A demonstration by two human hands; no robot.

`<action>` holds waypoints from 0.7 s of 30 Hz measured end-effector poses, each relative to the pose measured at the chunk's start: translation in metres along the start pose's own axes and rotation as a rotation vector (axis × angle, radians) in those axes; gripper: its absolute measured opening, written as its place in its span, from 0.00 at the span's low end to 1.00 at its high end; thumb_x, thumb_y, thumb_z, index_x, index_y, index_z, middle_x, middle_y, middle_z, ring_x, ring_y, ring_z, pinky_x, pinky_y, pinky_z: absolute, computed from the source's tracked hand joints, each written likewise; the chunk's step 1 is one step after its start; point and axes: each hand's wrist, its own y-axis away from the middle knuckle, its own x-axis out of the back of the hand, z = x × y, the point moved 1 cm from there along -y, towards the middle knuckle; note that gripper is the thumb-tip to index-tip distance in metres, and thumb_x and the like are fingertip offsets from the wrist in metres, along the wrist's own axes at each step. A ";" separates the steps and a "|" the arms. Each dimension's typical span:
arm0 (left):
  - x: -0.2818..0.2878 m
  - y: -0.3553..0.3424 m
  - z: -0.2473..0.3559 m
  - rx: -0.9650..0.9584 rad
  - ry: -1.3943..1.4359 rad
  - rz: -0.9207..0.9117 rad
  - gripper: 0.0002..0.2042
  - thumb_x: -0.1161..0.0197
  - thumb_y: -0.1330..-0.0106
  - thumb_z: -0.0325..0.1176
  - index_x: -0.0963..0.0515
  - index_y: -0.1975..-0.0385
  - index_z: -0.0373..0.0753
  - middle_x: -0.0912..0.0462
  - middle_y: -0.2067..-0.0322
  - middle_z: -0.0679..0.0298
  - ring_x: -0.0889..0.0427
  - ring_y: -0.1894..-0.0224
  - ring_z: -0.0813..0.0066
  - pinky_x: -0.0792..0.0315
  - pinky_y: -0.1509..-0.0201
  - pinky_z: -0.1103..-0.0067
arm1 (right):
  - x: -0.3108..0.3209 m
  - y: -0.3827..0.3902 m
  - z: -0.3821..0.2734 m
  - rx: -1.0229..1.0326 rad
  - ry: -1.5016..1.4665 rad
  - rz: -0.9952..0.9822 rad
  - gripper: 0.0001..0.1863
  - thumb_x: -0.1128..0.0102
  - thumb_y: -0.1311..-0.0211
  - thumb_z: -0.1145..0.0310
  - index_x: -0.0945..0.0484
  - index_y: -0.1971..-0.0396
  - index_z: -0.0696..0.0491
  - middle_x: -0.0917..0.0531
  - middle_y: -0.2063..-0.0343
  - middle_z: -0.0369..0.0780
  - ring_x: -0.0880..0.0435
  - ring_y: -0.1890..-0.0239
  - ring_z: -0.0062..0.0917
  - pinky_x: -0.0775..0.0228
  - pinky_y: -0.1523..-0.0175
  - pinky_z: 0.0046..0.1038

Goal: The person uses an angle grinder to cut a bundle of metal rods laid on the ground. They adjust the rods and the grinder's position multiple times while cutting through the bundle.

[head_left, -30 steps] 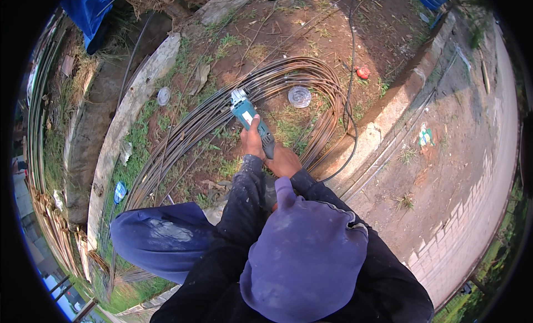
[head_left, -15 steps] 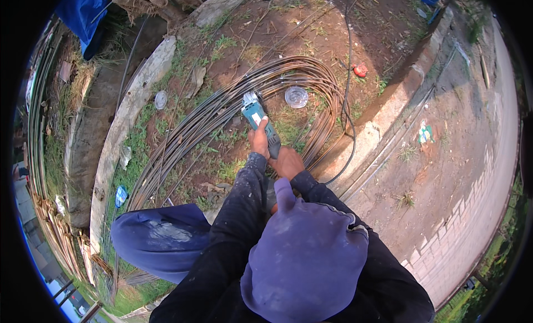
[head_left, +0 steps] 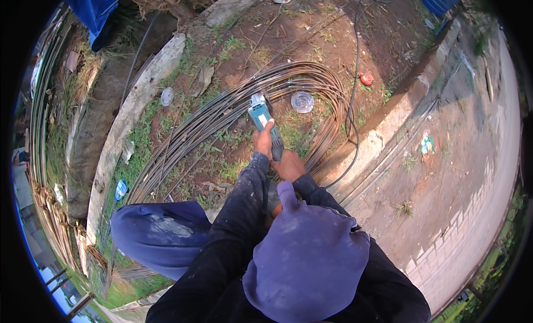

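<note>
A teal angle grinder (head_left: 259, 113) with a dark rear grip is held out ahead of me in both hands. My left hand (head_left: 263, 141) wraps its body, thumb on top near a white label. My right hand (head_left: 288, 166) closes round the rear end. The grinder's metal head and disc are at the inner edge of a bundle of rusty steel rods (head_left: 222, 107), bent round in a U. From this angle I cannot tell whether the disc touches the rods. A clear round plastic lid or dish (head_left: 302, 102) lies inside the bend.
A black cable (head_left: 355, 101) runs past the bend on the right. Concrete kerbs (head_left: 136, 81) flank the soil on both sides. A blue tarp (head_left: 94, 18) hangs at the far left, a blue container (head_left: 438, 0) stands far right. A red scrap (head_left: 366, 79) lies beyond the cable.
The whole scene has shifted slightly down and right in view. Both hands keep their hold on the angle grinder, whose head stays at the rods.
</note>
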 end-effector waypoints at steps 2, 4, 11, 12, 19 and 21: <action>0.000 -0.002 -0.001 -0.015 -0.011 0.001 0.17 0.32 0.40 0.42 0.22 0.63 0.33 0.21 0.74 0.65 0.23 0.76 0.75 0.28 0.72 0.76 | -0.004 -0.002 0.006 0.014 -0.002 0.003 0.20 0.31 0.50 0.60 0.20 0.71 0.66 0.19 0.73 0.60 0.17 0.65 0.54 0.26 0.60 0.45; 0.001 -0.004 -0.002 -0.032 -0.016 -0.008 0.17 0.33 0.39 0.42 0.23 0.61 0.33 0.21 0.73 0.65 0.22 0.75 0.76 0.28 0.71 0.76 | -0.004 -0.002 0.006 0.034 -0.010 -0.004 0.21 0.31 0.50 0.60 0.20 0.71 0.66 0.19 0.73 0.60 0.17 0.65 0.54 0.26 0.60 0.45; 0.004 -0.009 -0.002 -0.037 -0.009 -0.027 0.18 0.32 0.39 0.42 0.23 0.60 0.34 0.22 0.72 0.65 0.23 0.74 0.75 0.28 0.71 0.74 | 0.001 -0.001 -0.005 -0.003 -0.041 0.000 0.22 0.30 0.50 0.58 0.20 0.71 0.66 0.19 0.72 0.60 0.17 0.63 0.53 0.25 0.58 0.45; 0.003 -0.008 -0.004 -0.050 0.004 -0.029 0.18 0.32 0.39 0.42 0.23 0.60 0.34 0.22 0.72 0.65 0.23 0.74 0.75 0.28 0.70 0.74 | 0.002 0.000 -0.003 -0.002 -0.032 -0.022 0.22 0.30 0.50 0.58 0.20 0.70 0.66 0.18 0.72 0.60 0.17 0.63 0.53 0.25 0.58 0.45; 0.002 -0.013 0.002 -0.003 -0.064 -0.021 0.20 0.31 0.40 0.43 0.23 0.58 0.33 0.21 0.71 0.64 0.22 0.73 0.75 0.27 0.70 0.74 | 0.003 -0.007 -0.007 -0.033 0.023 -0.004 0.23 0.30 0.51 0.58 0.20 0.70 0.67 0.18 0.71 0.60 0.17 0.63 0.53 0.25 0.57 0.45; 0.000 -0.008 0.000 -0.050 -0.032 -0.014 0.20 0.31 0.41 0.43 0.23 0.57 0.32 0.20 0.69 0.64 0.22 0.71 0.74 0.27 0.68 0.74 | 0.002 -0.005 -0.006 -0.017 -0.015 -0.011 0.23 0.31 0.51 0.58 0.20 0.70 0.67 0.18 0.71 0.60 0.17 0.63 0.54 0.25 0.57 0.45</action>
